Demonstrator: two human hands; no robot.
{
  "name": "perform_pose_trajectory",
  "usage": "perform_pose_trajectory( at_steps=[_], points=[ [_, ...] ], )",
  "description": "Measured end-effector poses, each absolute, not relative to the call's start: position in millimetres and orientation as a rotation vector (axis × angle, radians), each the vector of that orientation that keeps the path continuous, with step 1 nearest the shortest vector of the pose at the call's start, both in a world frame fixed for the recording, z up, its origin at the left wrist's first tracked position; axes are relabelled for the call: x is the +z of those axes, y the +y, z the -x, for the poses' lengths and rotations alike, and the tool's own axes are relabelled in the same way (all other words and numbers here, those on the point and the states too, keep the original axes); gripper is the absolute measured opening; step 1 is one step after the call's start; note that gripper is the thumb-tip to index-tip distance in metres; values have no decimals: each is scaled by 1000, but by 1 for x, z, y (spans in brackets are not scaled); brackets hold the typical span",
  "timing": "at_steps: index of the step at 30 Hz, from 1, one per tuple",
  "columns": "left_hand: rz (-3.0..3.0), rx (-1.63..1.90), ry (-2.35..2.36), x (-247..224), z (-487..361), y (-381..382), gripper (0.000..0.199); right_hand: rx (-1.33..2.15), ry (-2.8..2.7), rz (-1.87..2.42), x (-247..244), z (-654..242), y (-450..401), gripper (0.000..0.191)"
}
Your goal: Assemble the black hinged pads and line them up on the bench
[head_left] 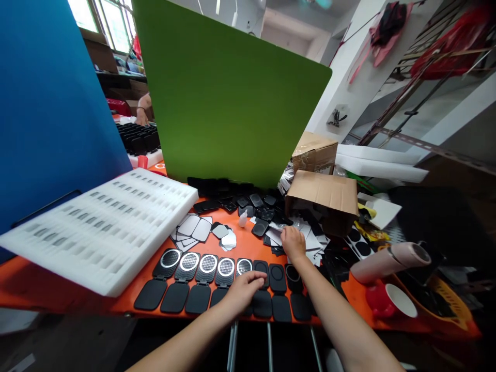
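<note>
- As the head view shows it, eight hinged black units [225, 281] lie opened flat in one row along the near edge of the orange table [251, 248]; five, counted from the left, carry bright rings.
- One left hand [248, 289] is over the fifth and sixth units, fingers curved together; whether it grasps anything I cannot tell.
- One right hand [293, 243] is at the loose white sheets [313, 242], right of the table's middle, its fingers bent; whether they pinch a sheet I cannot tell.
- Two small piles of white-faced pieces [202, 229] and rounded pieces [228, 239] lie beyond the row, beside the foam tray.
- One small white bottle [243, 219] stands near the scattered black plates [260, 227] toward the far edge.
- One white foam tray [127, 258] slants over the table's left end, cut with rows of slots; their contents are unclear.
- Two cardboard boxes are at the right: a front one [323, 188], its opening dark, and one behind [315, 155].
- Near the right corner are one red mug [377, 299], one tilted pink flask [383, 263] and one orange basket [451, 294] holding dark items.
</note>
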State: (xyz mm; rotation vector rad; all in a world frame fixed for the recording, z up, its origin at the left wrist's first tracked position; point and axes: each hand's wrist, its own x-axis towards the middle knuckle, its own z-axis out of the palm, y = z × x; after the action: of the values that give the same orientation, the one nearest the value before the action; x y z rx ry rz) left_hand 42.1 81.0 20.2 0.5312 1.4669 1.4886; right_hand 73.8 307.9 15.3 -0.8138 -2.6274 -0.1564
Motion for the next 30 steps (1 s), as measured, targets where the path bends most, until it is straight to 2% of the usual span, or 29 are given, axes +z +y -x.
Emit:
perform_pose_trajectory(
  at_steps=[4, 7, 9, 14, 18, 27, 30],
  points=[
    [-352, 1567, 1209, 29, -35, 89, 43, -114, -2549, 646, 30, -98, 262, 24],
    [-149, 1747, 950, 34, -31, 93, 33, 81, -2528, 61, 33, -120, 211, 27],
    [-97, 1802, 918, 36, -30, 91, 23, 202, -2538, -27, 36, -129, 187, 28],
    [-135, 1772, 943, 47, -28, 77, 29, 538, -2444, 424, 54, -131, 179, 28],
    [-154, 1737, 942, 56, -27, 65, 27, 966, -2366, 699, 65, -130, 178, 31],
    [-255, 1730, 940, 62, -31, 61, 26, 1818, -2092, 663, 74, -138, 163, 34],
    [-263, 1723, 898, 64, -31, 59, 23, 1932, -1979, 741, 66, -141, 165, 37]
  ],
)
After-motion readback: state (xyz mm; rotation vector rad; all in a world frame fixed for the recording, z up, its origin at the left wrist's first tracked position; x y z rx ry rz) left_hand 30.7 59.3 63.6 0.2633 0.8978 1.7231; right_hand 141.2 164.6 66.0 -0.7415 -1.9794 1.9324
